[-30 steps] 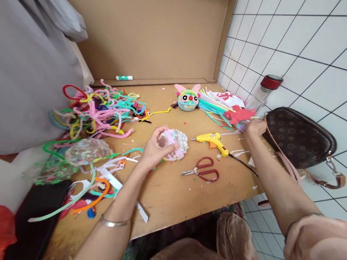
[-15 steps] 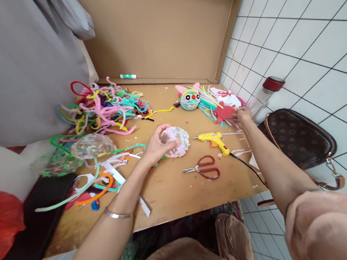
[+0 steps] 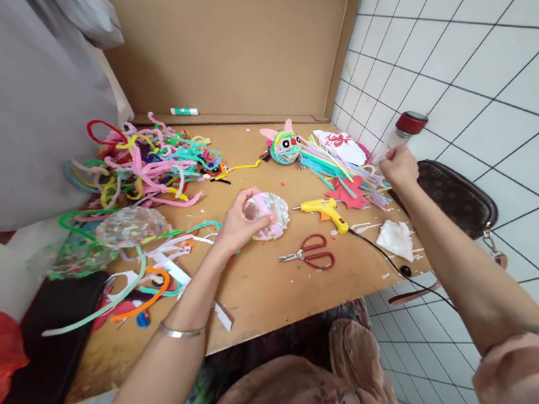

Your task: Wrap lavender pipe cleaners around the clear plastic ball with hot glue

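White tiled wall (image 3: pixel 483 56) rises past the right fingers, and a cardboard panel (image 3: pixel 232 42) stands beyond both hands. Bare wood of the table (image 3: pixel 264 292) runs from below the left fingers to its front edge; another open patch lies just beyond their tips. Heaped pipe cleaners (image 3: pixel 149 163) crowd the far left of those fingers. Behind the right wrist sits a brown bag (image 3: pixel 454 192). Coloured strips (image 3: pixel 330 167) fan out left of the right hand (image 3: pixel 400 170), whose fingers are curled narrow; whether they grip anything I cannot tell. Thumb and fingers of the left hand (image 3: pixel 239 224) hold a clear ball (image 3: pixel 279 208) with a lilac band. Right of its fingertips lies a yellow glue gun (image 3: pixel 322 209), with red-handled scissors (image 3: pixel 309 252) nearer the body.

Half a second ago the right fingers were at the red cutout (image 3: pixel 351 194); now they are beside the bottle's red cap (image 3: pixel 412 122), while the left hand keeps its hold.
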`<state>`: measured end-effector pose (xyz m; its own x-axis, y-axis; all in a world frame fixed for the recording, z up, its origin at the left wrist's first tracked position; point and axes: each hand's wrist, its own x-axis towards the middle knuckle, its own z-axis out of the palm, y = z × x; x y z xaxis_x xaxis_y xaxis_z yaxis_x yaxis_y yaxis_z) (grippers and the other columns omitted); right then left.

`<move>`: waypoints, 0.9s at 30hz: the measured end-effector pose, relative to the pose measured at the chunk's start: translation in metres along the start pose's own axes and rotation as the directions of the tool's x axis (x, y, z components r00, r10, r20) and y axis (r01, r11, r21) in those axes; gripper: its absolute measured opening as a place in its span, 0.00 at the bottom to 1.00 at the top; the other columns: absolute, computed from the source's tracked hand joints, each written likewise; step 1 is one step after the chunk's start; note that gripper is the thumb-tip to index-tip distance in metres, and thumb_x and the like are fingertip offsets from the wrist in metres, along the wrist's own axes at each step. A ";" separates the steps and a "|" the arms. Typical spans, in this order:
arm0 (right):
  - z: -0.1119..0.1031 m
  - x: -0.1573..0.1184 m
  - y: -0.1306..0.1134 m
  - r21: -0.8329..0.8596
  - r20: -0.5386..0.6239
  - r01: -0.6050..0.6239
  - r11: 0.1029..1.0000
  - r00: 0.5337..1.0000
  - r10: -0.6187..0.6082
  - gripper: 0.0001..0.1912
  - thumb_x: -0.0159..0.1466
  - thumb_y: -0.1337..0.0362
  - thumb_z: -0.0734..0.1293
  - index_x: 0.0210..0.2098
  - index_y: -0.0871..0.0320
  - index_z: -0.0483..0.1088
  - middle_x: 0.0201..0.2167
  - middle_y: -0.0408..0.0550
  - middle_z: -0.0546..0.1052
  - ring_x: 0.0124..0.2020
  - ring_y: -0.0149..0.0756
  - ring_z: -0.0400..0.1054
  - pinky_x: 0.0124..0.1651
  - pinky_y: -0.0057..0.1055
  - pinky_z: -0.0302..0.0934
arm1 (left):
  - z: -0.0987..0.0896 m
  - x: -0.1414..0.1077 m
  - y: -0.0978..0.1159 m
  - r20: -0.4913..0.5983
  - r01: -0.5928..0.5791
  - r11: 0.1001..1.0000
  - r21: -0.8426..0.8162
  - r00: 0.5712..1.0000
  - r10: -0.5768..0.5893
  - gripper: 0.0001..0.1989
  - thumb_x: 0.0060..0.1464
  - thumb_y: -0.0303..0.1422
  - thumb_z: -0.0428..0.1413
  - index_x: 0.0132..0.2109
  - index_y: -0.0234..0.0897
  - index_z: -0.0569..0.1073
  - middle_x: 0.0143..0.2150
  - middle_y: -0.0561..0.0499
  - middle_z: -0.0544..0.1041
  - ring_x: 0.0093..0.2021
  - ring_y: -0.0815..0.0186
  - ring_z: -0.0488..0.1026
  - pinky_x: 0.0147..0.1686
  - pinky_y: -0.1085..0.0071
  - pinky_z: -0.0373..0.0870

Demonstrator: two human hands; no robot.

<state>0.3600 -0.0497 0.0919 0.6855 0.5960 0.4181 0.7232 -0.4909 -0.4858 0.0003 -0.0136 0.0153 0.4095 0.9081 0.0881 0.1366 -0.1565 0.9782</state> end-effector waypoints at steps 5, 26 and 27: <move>0.005 0.001 -0.031 -0.217 -0.039 0.290 0.932 0.952 -0.305 0.17 0.60 0.69 0.58 0.44 0.62 0.74 0.51 0.62 0.74 0.57 0.56 0.63 0.58 0.53 0.55 | -0.001 -0.001 0.003 -0.008 0.008 0.998 0.058 1.000 -0.008 0.32 0.40 0.42 0.64 0.53 0.38 0.67 0.37 0.56 0.70 0.30 0.71 0.65 0.35 0.75 0.66; 0.140 0.054 -0.038 -0.333 0.446 0.210 0.919 0.894 -0.043 0.16 0.64 0.70 0.63 0.49 0.58 0.75 0.53 0.57 0.76 0.55 0.44 0.70 0.55 0.37 0.64 | 0.016 -0.016 0.016 0.078 0.011 0.968 0.251 0.996 -0.031 0.31 0.41 0.41 0.63 0.52 0.38 0.67 0.50 0.48 0.72 0.44 0.62 0.71 0.45 0.68 0.69; 0.141 0.054 -0.036 -0.326 0.445 0.218 0.920 0.894 -0.054 0.17 0.64 0.70 0.63 0.50 0.58 0.74 0.54 0.58 0.75 0.57 0.44 0.69 0.56 0.37 0.63 | 0.017 -0.016 0.016 0.068 0.008 0.967 0.254 0.997 -0.026 0.30 0.40 0.40 0.63 0.52 0.38 0.67 0.50 0.48 0.73 0.46 0.61 0.72 0.47 0.68 0.69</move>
<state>0.3591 0.0898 0.0244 0.5359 0.8423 0.0580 0.8423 -0.5286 -0.1060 0.0112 -0.0377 0.0268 0.4661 0.8834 0.0492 0.3647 -0.2424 0.8990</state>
